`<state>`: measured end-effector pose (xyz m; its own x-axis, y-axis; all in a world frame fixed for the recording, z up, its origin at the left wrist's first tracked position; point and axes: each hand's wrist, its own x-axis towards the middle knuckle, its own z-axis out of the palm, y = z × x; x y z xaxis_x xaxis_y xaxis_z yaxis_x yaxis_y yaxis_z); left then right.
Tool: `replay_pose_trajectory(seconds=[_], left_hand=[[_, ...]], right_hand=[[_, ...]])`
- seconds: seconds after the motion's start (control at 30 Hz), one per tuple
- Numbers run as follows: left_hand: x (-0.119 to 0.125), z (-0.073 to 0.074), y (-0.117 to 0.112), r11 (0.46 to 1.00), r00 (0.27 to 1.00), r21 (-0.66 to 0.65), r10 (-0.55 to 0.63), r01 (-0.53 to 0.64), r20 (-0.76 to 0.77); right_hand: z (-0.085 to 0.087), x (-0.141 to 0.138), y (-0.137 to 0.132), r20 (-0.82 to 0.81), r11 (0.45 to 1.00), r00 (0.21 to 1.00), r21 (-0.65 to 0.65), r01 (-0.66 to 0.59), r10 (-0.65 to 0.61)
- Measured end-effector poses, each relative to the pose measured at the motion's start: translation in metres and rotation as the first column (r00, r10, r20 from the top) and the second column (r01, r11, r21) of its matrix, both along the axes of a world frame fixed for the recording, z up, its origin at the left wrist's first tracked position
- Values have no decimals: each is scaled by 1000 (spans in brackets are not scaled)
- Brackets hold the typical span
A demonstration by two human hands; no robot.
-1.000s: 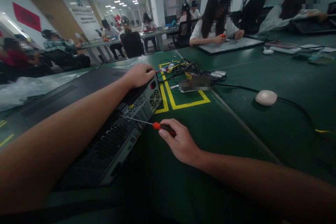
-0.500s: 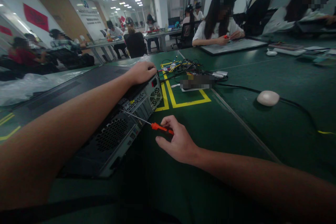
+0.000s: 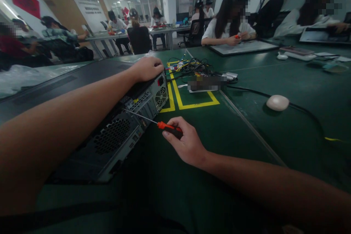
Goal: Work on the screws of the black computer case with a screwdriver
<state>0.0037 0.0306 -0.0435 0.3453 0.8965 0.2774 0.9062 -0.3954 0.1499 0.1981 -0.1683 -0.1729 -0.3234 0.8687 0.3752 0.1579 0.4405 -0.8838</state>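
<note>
A desktop computer case (image 3: pixel 115 135) lies on its side on the green table, its rear panel with fan grilles facing me. My left hand (image 3: pixel 148 68) rests on the case's far top corner, fingers curled over the edge. My right hand (image 3: pixel 185 142) grips the orange-and-black handle of a screwdriver (image 3: pixel 164 126). The thin shaft points left and its tip touches the rear panel near the slot covers.
A tangle of cables (image 3: pixel 189 66) and a power strip (image 3: pixel 205 83) lie inside yellow floor-tape marks (image 3: pixel 189 106) beyond the case. A white mouse (image 3: pixel 277 102) with a black cord sits to the right. Several other people work at tables farther back.
My right hand has turned the screwdriver, opening and regripping the handle. The view has shifted a little; the left hand has stayed on the case.
</note>
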Motion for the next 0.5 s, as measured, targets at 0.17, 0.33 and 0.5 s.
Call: replay_pose_trajectory(seconds=[0.17,0.33,0.5], left_hand=[[0,0,-1,1000,1000,-1,12,-12,6],[1,1,-2,1000,1000,-3,22,-22,-16],[1,1,-2,1000,1000,0,10,-10,-16]], right_hand=[[0,-1,-1,8,1000,1000,-7,27,-27],[0,1,-1,3,1000,1000,-13,20,-20],[0,3,-1,5,1000,1000,-12,4,-4]])
